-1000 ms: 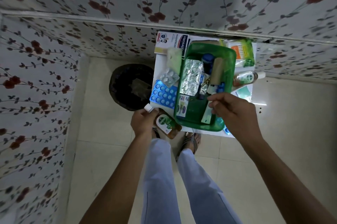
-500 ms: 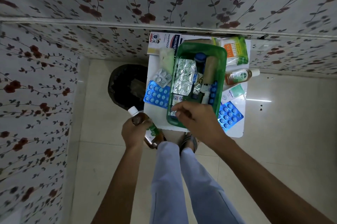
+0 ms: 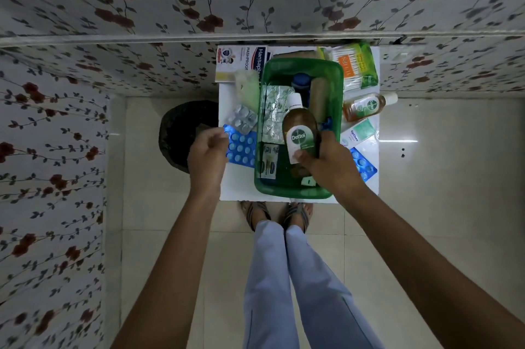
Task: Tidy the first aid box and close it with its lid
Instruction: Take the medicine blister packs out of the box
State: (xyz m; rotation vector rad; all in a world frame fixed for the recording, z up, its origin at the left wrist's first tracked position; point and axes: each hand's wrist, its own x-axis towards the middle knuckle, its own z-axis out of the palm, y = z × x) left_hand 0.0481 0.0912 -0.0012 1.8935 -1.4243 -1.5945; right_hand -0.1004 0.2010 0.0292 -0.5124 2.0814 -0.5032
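Box (image 3: 301, 192), green and lidless, sits mid-table (image 3: 241, 195). Right hand (image 3: 329, 164) now clamps the Dettol bottle (image 3: 301, 132) over the box's 5 o'clock corner, taken from the left hand (image 3: 207, 155), which hangs loosely curled and empty at 9 o'clock over a blue blister pack (image 3: 241, 147). Packing continues; 1 bottle (image 3: 366, 105) waits at 2 o'clock.
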